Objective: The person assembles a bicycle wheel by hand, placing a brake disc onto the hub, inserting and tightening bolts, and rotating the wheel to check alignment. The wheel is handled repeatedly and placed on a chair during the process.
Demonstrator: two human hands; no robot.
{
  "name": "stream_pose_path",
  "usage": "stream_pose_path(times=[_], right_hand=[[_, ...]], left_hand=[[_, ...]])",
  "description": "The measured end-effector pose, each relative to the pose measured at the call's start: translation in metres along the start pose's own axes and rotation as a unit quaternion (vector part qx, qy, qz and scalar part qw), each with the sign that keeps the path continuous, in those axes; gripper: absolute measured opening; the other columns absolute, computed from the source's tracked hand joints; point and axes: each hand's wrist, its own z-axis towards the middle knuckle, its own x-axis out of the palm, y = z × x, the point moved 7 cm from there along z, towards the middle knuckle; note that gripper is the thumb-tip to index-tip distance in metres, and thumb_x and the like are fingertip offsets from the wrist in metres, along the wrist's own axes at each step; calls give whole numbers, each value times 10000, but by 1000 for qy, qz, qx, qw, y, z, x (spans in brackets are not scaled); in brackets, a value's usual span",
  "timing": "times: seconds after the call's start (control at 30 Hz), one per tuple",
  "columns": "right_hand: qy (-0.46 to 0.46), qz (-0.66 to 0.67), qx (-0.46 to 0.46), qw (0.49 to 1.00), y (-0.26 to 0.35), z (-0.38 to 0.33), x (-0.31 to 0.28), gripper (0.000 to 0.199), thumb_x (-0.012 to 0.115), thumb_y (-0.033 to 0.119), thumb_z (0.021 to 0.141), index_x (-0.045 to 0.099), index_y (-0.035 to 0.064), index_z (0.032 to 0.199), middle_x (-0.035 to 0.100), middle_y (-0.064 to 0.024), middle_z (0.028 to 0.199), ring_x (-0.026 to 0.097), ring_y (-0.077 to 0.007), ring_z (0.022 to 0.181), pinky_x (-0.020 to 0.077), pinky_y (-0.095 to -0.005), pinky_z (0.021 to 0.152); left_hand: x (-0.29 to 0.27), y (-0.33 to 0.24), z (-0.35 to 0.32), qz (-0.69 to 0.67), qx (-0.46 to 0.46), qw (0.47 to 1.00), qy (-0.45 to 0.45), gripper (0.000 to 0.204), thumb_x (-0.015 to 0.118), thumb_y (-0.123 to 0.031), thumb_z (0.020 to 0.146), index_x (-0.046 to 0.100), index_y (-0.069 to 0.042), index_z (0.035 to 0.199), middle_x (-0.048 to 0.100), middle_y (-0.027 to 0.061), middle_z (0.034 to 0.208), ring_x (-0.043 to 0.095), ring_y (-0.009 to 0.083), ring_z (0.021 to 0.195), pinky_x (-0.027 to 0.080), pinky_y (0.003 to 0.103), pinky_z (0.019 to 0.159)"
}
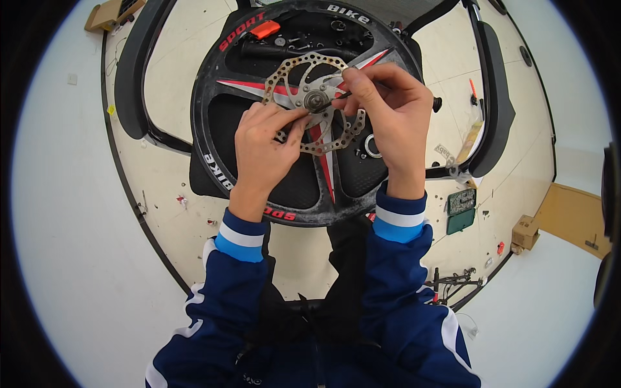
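Note:
A black bicycle wheel with broad red-and-white-marked spokes lies flat in front of me. At its centre sits a silver disc brake rotor full of holes, around the metal hub. My left hand rests over the rotor's left side, thumb and index fingertip close together at the hub's lower left; anything between them is hidden. My right hand is closed, thumb against the fingers, on a thin dark rod-like tool pointing at the hub from the right. My fingers cover most of that tool.
The wheel lies on a black chair with armrests. Between its spokes are an orange piece, small loose parts and a metal ring. On the floor are a green case, a cardboard box and a black bicycle frame.

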Motion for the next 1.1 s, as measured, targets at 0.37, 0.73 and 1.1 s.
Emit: stream_pose_path(times=[0.37, 0.73, 1.1], right_hand=[[8, -3, 20, 1000, -1, -5, 4, 126, 777, 56, 845, 703, -42, 868, 676, -58, 729, 661, -105, 628, 516, -208, 563], [44, -37, 12, 998, -4, -9, 14, 122, 739, 20, 854, 703, -68, 931, 715, -93, 799, 691, -115, 702, 545, -217, 614], [65, -161, -34, 984, -2, -10, 18, 108, 768, 8, 795, 713, -53, 866, 729, -91, 772, 701, -125, 685, 539, -217, 596]], left_hand=[[2, -7, -1, -19, -58, 998, 10, 151, 777, -39, 676, 732, -68, 818, 583, 39, 681, 537, 227, 690, 449, 342, 631], [2, -5, 0, -25, -81, 996, 37, 171, 785, -34, 694, 734, -49, 856, 624, 46, 710, 540, 210, 689, 447, 328, 633], [0, -6, 0, -30, -77, 996, 20, 191, 795, -38, 702, 736, -25, 883, 668, 71, 761, 559, 236, 701, 457, 331, 647]])
